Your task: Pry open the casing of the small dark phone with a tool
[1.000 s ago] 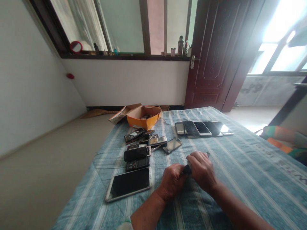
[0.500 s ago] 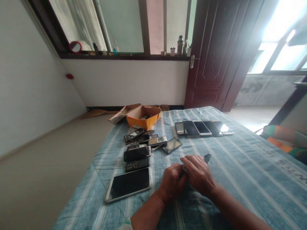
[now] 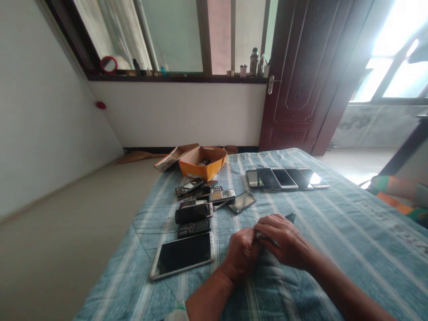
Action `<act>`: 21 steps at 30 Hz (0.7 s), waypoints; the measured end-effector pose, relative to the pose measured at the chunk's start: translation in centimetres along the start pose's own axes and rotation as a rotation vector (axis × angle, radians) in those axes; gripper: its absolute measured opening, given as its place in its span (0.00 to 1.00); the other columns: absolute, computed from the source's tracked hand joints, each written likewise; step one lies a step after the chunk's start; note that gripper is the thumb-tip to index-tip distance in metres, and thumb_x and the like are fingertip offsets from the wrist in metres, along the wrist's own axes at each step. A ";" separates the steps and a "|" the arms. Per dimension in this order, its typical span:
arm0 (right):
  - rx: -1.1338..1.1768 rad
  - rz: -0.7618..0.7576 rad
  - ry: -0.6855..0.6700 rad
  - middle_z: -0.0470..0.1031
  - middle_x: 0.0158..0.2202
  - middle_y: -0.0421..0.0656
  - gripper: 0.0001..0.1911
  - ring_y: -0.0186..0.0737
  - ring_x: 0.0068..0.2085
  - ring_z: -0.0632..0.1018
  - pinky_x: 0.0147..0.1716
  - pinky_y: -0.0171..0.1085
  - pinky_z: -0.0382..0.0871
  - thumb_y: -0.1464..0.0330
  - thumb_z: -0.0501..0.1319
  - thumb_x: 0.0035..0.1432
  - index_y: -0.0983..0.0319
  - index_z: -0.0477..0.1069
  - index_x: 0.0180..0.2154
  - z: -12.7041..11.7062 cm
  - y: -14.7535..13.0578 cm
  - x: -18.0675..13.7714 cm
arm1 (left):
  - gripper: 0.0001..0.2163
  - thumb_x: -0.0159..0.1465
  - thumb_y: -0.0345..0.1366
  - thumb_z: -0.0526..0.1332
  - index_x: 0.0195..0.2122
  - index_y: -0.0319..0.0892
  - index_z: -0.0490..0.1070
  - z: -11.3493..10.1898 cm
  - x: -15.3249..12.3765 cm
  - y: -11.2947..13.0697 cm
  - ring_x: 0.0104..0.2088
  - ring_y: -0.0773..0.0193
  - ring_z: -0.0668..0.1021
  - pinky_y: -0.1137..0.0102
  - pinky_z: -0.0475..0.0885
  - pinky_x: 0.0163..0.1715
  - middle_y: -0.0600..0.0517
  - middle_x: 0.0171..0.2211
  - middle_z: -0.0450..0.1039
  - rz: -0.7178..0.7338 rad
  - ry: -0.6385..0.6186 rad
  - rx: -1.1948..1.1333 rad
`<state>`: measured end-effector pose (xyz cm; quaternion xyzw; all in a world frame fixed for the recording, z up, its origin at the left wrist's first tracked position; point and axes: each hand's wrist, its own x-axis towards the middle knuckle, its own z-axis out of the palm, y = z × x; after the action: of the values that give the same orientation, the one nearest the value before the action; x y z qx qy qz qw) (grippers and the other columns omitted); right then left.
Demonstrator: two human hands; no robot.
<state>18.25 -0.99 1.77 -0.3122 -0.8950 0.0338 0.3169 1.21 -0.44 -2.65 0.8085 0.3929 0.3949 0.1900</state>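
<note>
Over the cloth, my left hand (image 3: pixel 243 249) is closed in a fist against my right hand. Its fingers curl round what looks like a phone (image 3: pixel 290 217), mostly hidden; only a dark, slim corner pokes out beyond my right hand. My right hand (image 3: pixel 282 238) lies over the phone with bent fingers, and a pale bit shows beneath them. To the left lies a large white-framed tablet (image 3: pixel 187 254) with a dark screen. Just beyond the hands rests a grey touchscreen phone (image 3: pixel 242 203).
Several old keypad phones (image 3: pixel 194 227) are piled left of centre, behind the tablet. An open orange cardboard box (image 3: pixel 203 170) stands at the far edge with something dark inside. Several smartphones (image 3: pixel 284 178) overlap in a row at the back right. Blue striped cloth (image 3: pixel 334 249) covers the surface.
My right hand has shifted slightly over the phone, its fingers now further across my left fist. The whole view has moved a little; the other phones and the box have stayed put.
</note>
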 end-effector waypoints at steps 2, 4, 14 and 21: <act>-0.006 0.002 0.009 0.72 0.35 0.45 0.09 0.40 0.37 0.72 0.40 0.41 0.64 0.71 0.53 0.64 0.62 0.70 0.42 0.0 0.4 0.0 | 0.15 0.65 0.40 0.51 0.22 0.43 0.61 0.0 0.1 0.1 0.21 0.66 0.69 0.73 0.63 0.23 0.54 0.20 0.65 -0.019 0.011 0.012; -0.021 -0.002 0.010 0.72 0.34 0.45 0.09 0.39 0.36 0.72 0.41 0.42 0.63 0.70 0.52 0.65 0.62 0.70 0.41 0.1 0.6 0.0 | 0.17 0.66 0.43 0.51 0.21 0.43 0.60 0.1 0.1 0.1 0.21 0.67 0.68 0.73 0.62 0.23 0.55 0.19 0.64 -0.023 0.011 0.004; -0.025 0.019 -0.033 0.70 0.32 0.44 0.11 0.39 0.35 0.71 0.39 0.40 0.61 0.69 0.50 0.67 0.63 0.70 0.41 0.2 0.5 -0.2 | 0.11 0.63 0.41 0.56 0.26 0.42 0.64 -1.0 0.1 0.1 0.26 0.65 0.70 0.73 0.64 0.27 0.54 0.24 0.67 0.013 -0.138 -0.094; -0.075 0.002 -0.037 0.68 0.29 0.43 0.12 0.37 0.33 0.68 0.37 0.38 0.61 0.71 0.48 0.67 0.64 0.70 0.36 0.8 0.0 -0.2 | 0.13 0.66 0.41 0.51 0.26 0.42 0.63 -1.0 0.1 -0.1 0.27 0.65 0.71 0.73 0.65 0.28 0.54 0.25 0.68 0.020 -0.122 -0.103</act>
<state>17.84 -0.99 1.04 -0.3240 -0.9010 0.0064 0.2884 0.43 -0.33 -2.05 0.8240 0.3517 0.3664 0.2513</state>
